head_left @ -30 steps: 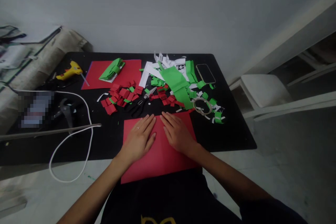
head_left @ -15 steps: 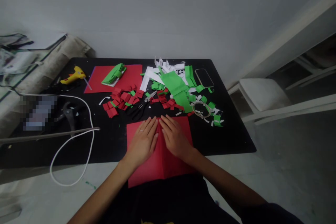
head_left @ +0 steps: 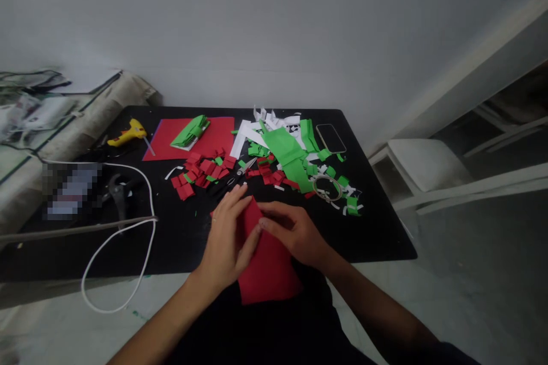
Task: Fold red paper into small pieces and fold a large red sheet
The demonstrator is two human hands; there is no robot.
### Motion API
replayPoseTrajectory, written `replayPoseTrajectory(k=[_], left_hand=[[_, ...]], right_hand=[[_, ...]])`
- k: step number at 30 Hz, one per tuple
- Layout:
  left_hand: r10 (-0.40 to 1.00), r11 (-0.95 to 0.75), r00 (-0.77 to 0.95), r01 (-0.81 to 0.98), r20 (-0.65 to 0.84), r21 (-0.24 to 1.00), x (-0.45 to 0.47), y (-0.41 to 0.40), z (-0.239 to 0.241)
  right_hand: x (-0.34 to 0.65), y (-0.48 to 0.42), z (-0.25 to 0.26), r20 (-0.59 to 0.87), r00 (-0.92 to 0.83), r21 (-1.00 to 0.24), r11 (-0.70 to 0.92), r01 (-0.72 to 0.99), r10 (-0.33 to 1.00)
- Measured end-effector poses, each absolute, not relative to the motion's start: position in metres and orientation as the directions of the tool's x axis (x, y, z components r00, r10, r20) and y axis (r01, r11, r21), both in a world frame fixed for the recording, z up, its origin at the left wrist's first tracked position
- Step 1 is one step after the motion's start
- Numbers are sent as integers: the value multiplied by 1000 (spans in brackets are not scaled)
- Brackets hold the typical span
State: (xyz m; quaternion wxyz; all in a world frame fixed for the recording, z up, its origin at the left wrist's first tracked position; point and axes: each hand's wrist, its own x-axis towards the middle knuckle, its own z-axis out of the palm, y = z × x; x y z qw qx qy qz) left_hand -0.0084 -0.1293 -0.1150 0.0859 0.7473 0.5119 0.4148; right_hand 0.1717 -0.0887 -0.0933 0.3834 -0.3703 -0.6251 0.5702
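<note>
A red sheet of paper is folded over at the table's front edge, its lower part hanging above my lap. My left hand holds the sheet's left side, with the thumb on the paper and the fingers reaching along its far side. My right hand pinches the sheet's right edge near the top, thumb and fingers closed. Just beyond my hands lie scissors with dark handles, among cut red pieces. A larger green paper lies to the right of them.
Red sheets carry a green folded bundle at the back left. Further left are a yellow glue gun, pliers and a looped white cable. A phone and a tape ring lie on the right.
The red sheet, which lay spread flat with a middle crease under both hands, is now folded over and lifted. My hands have turned from pressing flat to gripping its edges.
</note>
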Motion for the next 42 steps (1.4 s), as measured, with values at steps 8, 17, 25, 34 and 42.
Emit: replayPoseTrajectory(k=[8,17,25,34,42], left_hand=[[960,-226,-61,401,272,888,-22,-133,-91],[940,-67,-330,66,85,996,-21,-121,-98],[987,86,-159,485,-9,870,-36,-119,-144],[999,39,-32,953,-26,300,-55,-81,-122],[994,77,-65,989,-92,130,-52,-53,-101]], right_hand=[[185,-70,-58,94,-570,-944,255,209,816],[194,-50,-50,12,-568,-871,287,399,823],[195,-32,-104,18,-485,-604,396,692,874],[168,-90,-156,194,-611,-427,626,652,768],[177,-99,-168,159,-583,-443,585,679,797]])
